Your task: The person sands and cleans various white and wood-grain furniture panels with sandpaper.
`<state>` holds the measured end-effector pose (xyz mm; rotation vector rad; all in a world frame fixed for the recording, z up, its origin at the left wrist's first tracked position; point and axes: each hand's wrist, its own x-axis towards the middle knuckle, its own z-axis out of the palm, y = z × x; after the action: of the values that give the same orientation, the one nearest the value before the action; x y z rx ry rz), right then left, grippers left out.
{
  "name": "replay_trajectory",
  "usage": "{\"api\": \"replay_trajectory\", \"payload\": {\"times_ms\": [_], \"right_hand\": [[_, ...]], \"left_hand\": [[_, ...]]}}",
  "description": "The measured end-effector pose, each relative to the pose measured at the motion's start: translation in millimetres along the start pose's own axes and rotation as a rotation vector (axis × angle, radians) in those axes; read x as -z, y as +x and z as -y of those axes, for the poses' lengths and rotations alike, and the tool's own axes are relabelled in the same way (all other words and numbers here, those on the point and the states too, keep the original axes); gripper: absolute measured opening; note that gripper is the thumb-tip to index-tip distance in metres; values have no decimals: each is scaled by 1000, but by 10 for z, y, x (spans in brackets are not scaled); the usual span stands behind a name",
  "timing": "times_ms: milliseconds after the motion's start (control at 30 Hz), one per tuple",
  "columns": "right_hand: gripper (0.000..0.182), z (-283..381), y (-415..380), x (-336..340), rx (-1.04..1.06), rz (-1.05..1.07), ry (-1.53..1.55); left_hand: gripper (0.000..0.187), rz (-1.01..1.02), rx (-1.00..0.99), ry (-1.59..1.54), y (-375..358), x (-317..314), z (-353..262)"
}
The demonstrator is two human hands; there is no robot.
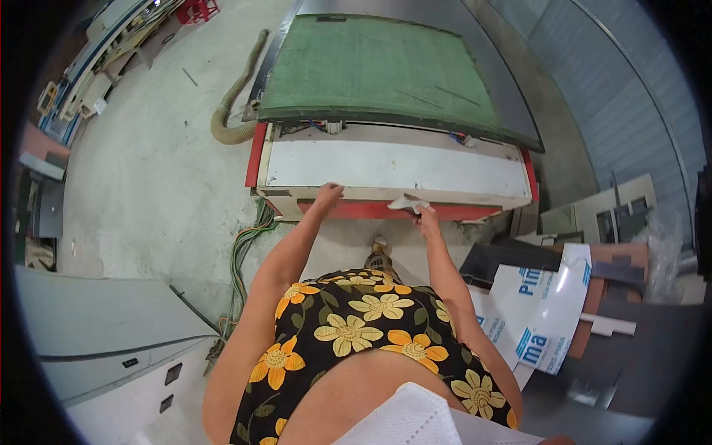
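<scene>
My right hand [425,217] is closed on a crumpled whitish rag [407,203], which sticks out to the left in front of the machine's red lower edge. My left hand [328,195], its fingers curled together with nothing showing in them, is at the near edge of the machine's white top panel [397,165]. Behind that panel lies a large green mat [374,70] on the dark machine bed. Wires [326,127] show in the gap between panel and bed.
A ribbed hose [236,122] curves along the floor at the left. Green cables [248,248] run down beside the machine's front left corner. Printed white sheets [530,311] and dark boards are piled at right. A grey cabinet [111,326] stands at the lower left.
</scene>
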<state>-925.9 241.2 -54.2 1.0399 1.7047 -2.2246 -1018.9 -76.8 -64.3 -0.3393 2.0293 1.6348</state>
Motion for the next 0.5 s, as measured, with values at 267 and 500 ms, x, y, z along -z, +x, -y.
{"api": "replay_trajectory", "payload": {"times_ms": [267,500], "right_hand": [[11,1404,1255,-897,-4,137,297],[13,2213,2211,-1311,-5,326,377]], "left_hand": [[57,-27,-63,-216,679,-450,-1920],[68,-82,-184,-293,1315,-727,-2869]]}}
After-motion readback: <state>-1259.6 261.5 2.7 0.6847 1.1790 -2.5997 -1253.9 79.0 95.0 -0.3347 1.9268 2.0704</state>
